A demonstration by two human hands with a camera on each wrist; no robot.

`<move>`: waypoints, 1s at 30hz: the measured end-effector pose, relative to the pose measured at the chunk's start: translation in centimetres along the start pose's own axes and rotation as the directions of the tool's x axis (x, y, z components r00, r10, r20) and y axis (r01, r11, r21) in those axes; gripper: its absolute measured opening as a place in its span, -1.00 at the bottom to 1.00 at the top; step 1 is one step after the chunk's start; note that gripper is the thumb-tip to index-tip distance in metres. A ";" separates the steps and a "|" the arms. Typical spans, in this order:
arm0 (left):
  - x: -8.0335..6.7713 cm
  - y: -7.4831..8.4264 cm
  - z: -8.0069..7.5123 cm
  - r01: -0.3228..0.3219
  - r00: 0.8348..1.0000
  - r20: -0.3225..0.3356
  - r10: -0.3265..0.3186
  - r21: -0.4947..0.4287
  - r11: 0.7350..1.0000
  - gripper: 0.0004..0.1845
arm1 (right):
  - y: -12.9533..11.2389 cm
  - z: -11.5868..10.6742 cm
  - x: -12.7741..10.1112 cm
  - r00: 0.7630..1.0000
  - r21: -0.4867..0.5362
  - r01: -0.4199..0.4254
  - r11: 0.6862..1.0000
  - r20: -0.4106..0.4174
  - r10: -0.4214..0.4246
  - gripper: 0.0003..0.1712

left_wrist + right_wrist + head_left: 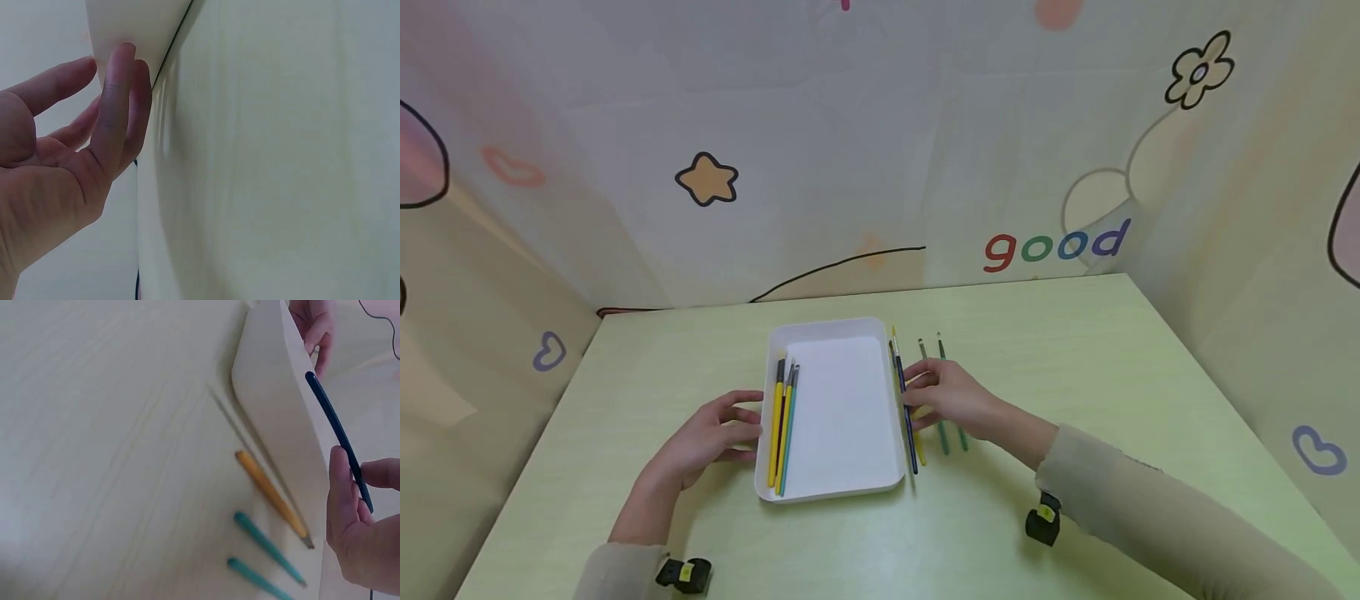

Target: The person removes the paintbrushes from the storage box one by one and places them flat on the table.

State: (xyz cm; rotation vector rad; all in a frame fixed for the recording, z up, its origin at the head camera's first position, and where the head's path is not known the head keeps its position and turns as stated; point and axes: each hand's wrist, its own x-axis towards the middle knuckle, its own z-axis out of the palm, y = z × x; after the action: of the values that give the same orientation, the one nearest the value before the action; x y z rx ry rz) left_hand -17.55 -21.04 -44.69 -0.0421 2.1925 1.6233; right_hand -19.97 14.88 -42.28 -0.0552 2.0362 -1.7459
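A white rectangular tray [850, 408] lies on the table, with several paintbrushes [775, 433] along its left side, their handles yellow, dark and teal. My left hand [718, 429] has its fingertips at the tray's left wall, fingers loosely bent. Between thumb and fingers, my right hand [951, 390] pinches a paintbrush with a dark blue handle [334, 419], bristles pointing away from me, close beside the tray's right rim. Below that hand, a yellow-handled paintbrush [272, 494] and two green-handled paintbrushes [269, 547] lie on the table, right of the tray.
The pale green table [1060, 333] meets a printed cloth backdrop [850, 167] at its back and sides. Each wrist wears a small black device, one on the left [685, 575] and one on the right [1042, 518].
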 end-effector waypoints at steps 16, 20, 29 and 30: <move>0.1 -0.2 0.1 -0.012 1.000 0.018 0.012 -0.032 0.999 -0.33 | 2.2 -6.2 -0.5 0.989 -0.087 -0.118 0.989 -0.101 0.109 -0.51; 0.1 -0.3 0.0 -0.010 1.000 0.018 0.011 -0.034 0.999 -0.32 | 2.6 -7.8 0.0 0.983 -0.114 -0.138 0.984 -0.139 0.121 -0.52; 0.2 -0.2 -0.1 -0.001 1.000 0.018 0.002 -0.040 0.999 -0.33 | 3.0 -9.3 0.6 0.972 -0.274 -0.187 0.943 -0.190 0.138 -0.54; 0.2 -0.2 -0.1 0.000 1.000 0.017 0.001 -0.039 0.999 -0.33 | 3.0 -9.3 0.6 0.970 -0.305 -0.193 0.932 -0.202 0.135 -0.55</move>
State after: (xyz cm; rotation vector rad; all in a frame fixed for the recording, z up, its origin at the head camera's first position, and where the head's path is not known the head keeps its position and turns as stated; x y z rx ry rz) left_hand -17.73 -21.16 -44.89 -0.0389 2.1490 1.6604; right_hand -23.15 23.92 -44.44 0.1718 2.3656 -1.3432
